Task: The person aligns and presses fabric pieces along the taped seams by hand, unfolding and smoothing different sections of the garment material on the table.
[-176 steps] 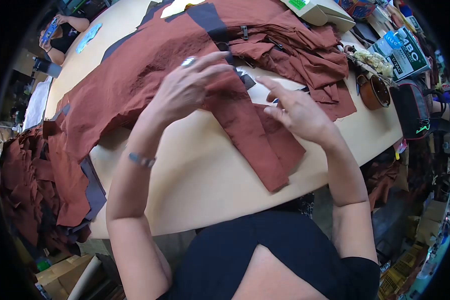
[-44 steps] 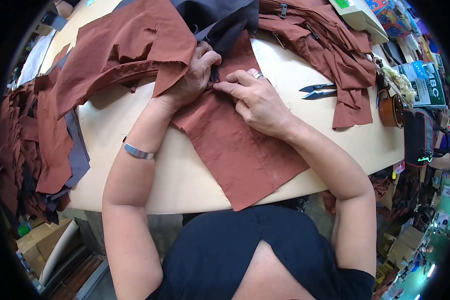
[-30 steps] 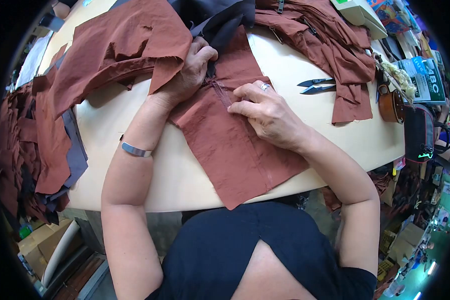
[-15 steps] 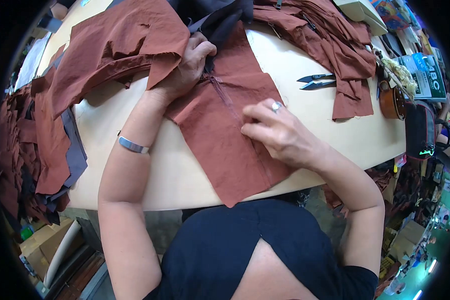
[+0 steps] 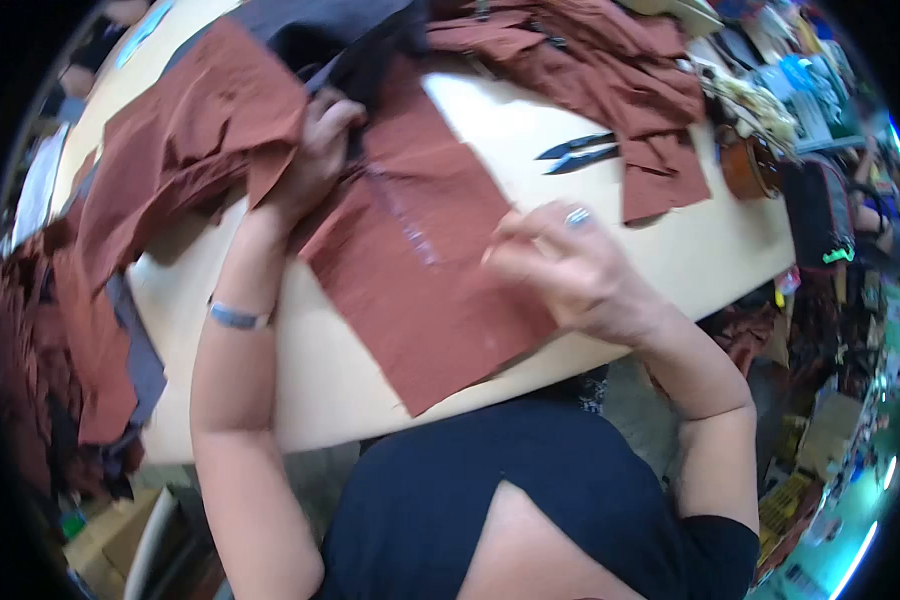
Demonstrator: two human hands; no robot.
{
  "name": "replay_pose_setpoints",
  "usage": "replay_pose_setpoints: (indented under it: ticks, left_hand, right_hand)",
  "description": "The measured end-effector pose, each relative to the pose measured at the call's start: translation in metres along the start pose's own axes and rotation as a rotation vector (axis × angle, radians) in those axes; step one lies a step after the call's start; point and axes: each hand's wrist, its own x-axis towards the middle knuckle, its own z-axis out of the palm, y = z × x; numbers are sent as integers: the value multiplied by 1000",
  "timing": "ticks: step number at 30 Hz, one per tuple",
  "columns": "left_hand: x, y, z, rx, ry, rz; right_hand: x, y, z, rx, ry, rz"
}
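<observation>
A rust-brown fabric panel (image 5: 425, 320) lies on the table, a pale broken line running along its upper middle. At the panel's upper left my left hand (image 5: 322, 145) is closed on rust-brown fabric; a loose flap of cloth covers part of the wrist. My right hand (image 5: 565, 265), wearing a ring, is over the panel's right edge with thumb and fingers pinched together. Motion blur hides what, if anything, is between those fingertips. Dark cloth (image 5: 335, 40) is bunched beyond my left hand.
Snips (image 5: 578, 153) lie on the pale table (image 5: 670, 260), right of the panel. Behind them is a rust-brown garment (image 5: 580, 70) with zippers. A brown pot (image 5: 750, 168) stands at the right edge. Fabric pieces (image 5: 100, 340) hang over the left edge.
The view has shifted, so the table appears lower and tilted. My right hand has moved off the line on the panel toward its right edge. My left hand keeps its hold.
</observation>
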Motion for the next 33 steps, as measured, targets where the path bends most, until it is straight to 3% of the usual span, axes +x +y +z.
replay_pose_setpoints:
  ticks: [1,2,4,5,6,9,12,15,18,21,24,29,32,33]
  left_hand:
    - [-1,-1,0,-18,-16,-6]
    - [-2,-3,1,-50,-23,-29]
    - [-2,0,0,-43,-52,-61]
    - [-1,3,-3,-3,-71,-71]
    - [-1,3,-3,-1,-72,-87]
    - [-1,5,-4,3,-80,-118]
    - [-2,6,-4,0,-89,-144]
    - [-2,6,-4,-7,-101,-177]
    - [-2,9,-5,-2,-95,-177]
    - [-1,9,-6,2,-85,-158]
    - [-3,5,-1,-26,-54,-122]
    - [-2,1,1,-70,-17,-51]
    - [-1,2,-1,-20,-24,-47]
    - [-1,0,0,31,-31,-36]
  right_hand:
    - [-9,8,-19,-48,80,62]
    - [-28,25,-40,-52,214,282]
    - [-51,53,-89,-354,437,480]
    - [-64,58,-111,-527,437,622]
    - [-87,73,-129,-724,363,677]
    - [-121,99,-155,-821,195,976]
    - [-136,130,-154,-912,45,1036]
    - [-131,143,-156,-692,-88,1137]
    - [-136,158,-154,-711,-130,1180]
    - [-141,157,-166,-567,-49,1161]
    - [-150,137,-153,-839,135,1020]
    - [-122,90,-126,-1166,20,951]
    - [-68,54,-85,-800,187,578]
    - [-48,41,-64,-513,200,445]
